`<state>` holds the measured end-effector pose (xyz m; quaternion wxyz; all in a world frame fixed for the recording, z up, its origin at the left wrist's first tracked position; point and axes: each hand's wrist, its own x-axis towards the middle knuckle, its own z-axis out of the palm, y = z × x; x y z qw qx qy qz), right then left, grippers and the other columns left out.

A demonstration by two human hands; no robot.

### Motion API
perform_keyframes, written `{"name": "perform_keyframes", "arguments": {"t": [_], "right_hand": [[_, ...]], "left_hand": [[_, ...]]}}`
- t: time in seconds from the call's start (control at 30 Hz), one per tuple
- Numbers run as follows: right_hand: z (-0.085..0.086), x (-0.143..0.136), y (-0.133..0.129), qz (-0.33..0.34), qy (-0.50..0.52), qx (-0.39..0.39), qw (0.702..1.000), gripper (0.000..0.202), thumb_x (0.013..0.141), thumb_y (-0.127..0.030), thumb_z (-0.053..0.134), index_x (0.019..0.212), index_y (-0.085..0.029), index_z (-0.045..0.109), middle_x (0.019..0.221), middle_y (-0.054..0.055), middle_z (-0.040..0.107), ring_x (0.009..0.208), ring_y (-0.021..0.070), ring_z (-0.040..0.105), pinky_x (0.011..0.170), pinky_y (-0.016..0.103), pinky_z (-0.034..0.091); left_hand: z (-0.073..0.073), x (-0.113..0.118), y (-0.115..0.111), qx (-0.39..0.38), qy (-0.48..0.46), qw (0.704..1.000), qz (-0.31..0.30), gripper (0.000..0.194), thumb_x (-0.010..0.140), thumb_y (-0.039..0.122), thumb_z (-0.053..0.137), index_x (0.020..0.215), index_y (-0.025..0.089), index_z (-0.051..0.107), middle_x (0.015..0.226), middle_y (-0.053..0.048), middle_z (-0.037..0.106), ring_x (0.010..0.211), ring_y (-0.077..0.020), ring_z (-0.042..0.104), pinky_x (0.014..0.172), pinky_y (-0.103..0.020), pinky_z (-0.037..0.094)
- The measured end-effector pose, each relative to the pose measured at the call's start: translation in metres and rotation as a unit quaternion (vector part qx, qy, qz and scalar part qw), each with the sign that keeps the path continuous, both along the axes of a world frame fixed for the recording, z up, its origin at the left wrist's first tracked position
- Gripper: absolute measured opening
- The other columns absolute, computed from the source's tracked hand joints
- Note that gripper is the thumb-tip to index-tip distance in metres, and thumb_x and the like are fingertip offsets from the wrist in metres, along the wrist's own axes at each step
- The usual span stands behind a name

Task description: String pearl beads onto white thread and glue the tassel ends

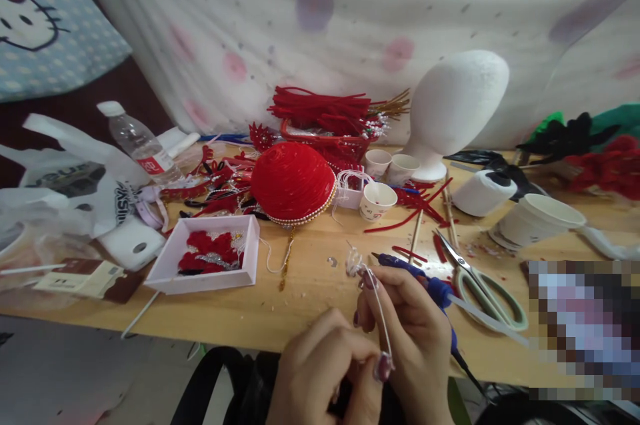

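My right hand [413, 328] is closed in a pinch on a small cluster of clear or whitish beads [355, 262], which sticks out past the thumb and fingertip. A white thread [383, 320] runs taut from that cluster down to my left hand [325, 368], whose thumb and forefinger are pinched on it. Both hands are just over the table's front edge. Behind my right hand lies a blue glue gun [440, 292] with a glue stick in it. Green-handled scissors [493, 302] rest open beside it.
A white box [203, 285] with red pieces is at left. Further back stand a red thread-wound dome [293, 182] edged with beads, paper cups [379, 202], a white foam head [457, 105] and a thread spool [483, 193]. A plastic bottle [143, 142] leans among bags.
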<state>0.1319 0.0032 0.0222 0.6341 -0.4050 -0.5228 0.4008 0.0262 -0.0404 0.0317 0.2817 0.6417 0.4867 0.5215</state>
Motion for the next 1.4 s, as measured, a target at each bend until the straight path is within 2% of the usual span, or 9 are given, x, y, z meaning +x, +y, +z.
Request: {"name": "perform_keyframes", "arguments": {"t": [0.13,0.27,0.53,0.6,0.7,0.87,1.07,1.23,1.4], "right_hand": [[0.000,0.003,0.005,-0.025,-0.016,0.018,0.999,0.011,0.096,-0.021,0.062,0.091,-0.024,0.072,0.055,-0.005,0.061,0.044,0.0077,0.056,0.042,0.015,0.045],[-0.004,0.007,0.004,-0.038,-0.083,0.058,0.994,0.014,0.098,-0.017,0.059,0.098,-0.026,0.069,0.066,-0.004,0.063,0.054,0.0092,0.060,0.051,0.018,0.048],[-0.005,0.014,-0.002,-0.008,-0.166,0.070,0.983,0.014,0.100,-0.015,0.053,0.098,-0.026,0.061,0.075,-0.004,0.060,0.067,0.0105,0.060,0.067,0.024,0.048],[-0.005,0.013,-0.001,0.004,-0.170,0.079,0.982,0.015,0.100,-0.014,0.053,0.101,-0.027,0.061,0.079,-0.004,0.060,0.070,0.0102,0.060,0.067,0.023,0.049],[-0.005,0.011,-0.001,0.020,-0.168,0.109,0.980,0.019,0.099,-0.010,0.052,0.103,-0.026,0.061,0.081,-0.004,0.061,0.073,0.0098,0.061,0.070,0.021,0.051],[-0.005,0.007,-0.002,0.034,-0.172,0.117,0.978,0.025,0.098,-0.008,0.051,0.108,-0.027,0.063,0.087,-0.002,0.066,0.078,0.0104,0.064,0.071,0.018,0.053],[-0.006,0.004,-0.001,0.009,-0.223,0.141,0.965,0.024,0.096,-0.006,0.052,0.107,-0.025,0.062,0.086,-0.001,0.067,0.076,0.0103,0.065,0.071,0.017,0.054],[-0.004,0.002,0.001,-0.019,-0.282,0.175,0.943,0.023,0.093,-0.003,0.054,0.102,-0.023,0.062,0.082,-0.001,0.068,0.074,0.0104,0.066,0.070,0.017,0.053],[-0.002,0.002,0.002,-0.020,-0.295,0.185,0.937,0.022,0.092,-0.003,0.055,0.098,-0.022,0.061,0.080,-0.002,0.069,0.072,0.0105,0.066,0.067,0.018,0.053]], "left_hand": [[0.004,-0.007,0.003,-0.021,-0.026,0.999,-0.016,0.025,0.091,0.018,0.058,0.067,0.022,0.063,0.060,0.002,0.052,0.050,-0.0111,0.043,0.048,-0.025,0.030],[0.007,-0.015,0.011,-0.059,-0.013,0.998,-0.023,0.022,0.088,0.020,0.062,0.067,0.022,0.066,0.067,0.000,0.059,0.058,-0.0132,0.054,0.054,-0.024,0.039],[0.009,-0.045,0.019,-0.245,-0.006,0.966,-0.084,0.004,0.077,0.027,0.078,0.079,0.028,0.075,0.076,0.001,0.075,0.076,-0.0196,0.070,0.075,-0.029,0.052],[0.010,-0.050,0.016,-0.218,0.007,0.973,-0.070,0.017,0.076,0.027,0.080,0.092,0.031,0.077,0.090,0.000,0.079,0.088,-0.0214,0.073,0.081,-0.030,0.054],[0.012,-0.053,0.016,-0.080,0.041,0.996,0.009,0.016,0.088,0.024,0.068,0.097,0.034,0.075,0.105,0.001,0.078,0.102,-0.0196,0.072,0.088,-0.029,0.056],[0.003,-0.039,0.022,0.046,0.085,0.994,0.043,0.020,0.092,0.014,0.062,0.099,0.028,0.075,0.099,-0.001,0.078,0.093,-0.0163,0.073,0.083,-0.024,0.059],[-0.008,-0.023,0.023,0.079,0.039,0.990,0.110,0.018,0.091,0.015,0.064,0.103,0.019,0.076,0.100,-0.006,0.078,0.092,-0.0156,0.075,0.083,-0.020,0.060],[-0.007,-0.022,0.027,0.018,-0.065,0.993,0.092,0.016,0.091,0.014,0.065,0.091,0.023,0.078,0.094,-0.002,0.078,0.087,-0.0130,0.075,0.079,-0.017,0.060],[-0.013,-0.024,0.030,0.037,-0.080,0.991,0.097,0.016,0.088,0.009,0.066,0.086,0.023,0.074,0.090,0.001,0.077,0.087,-0.0116,0.073,0.080,-0.016,0.058]]}}
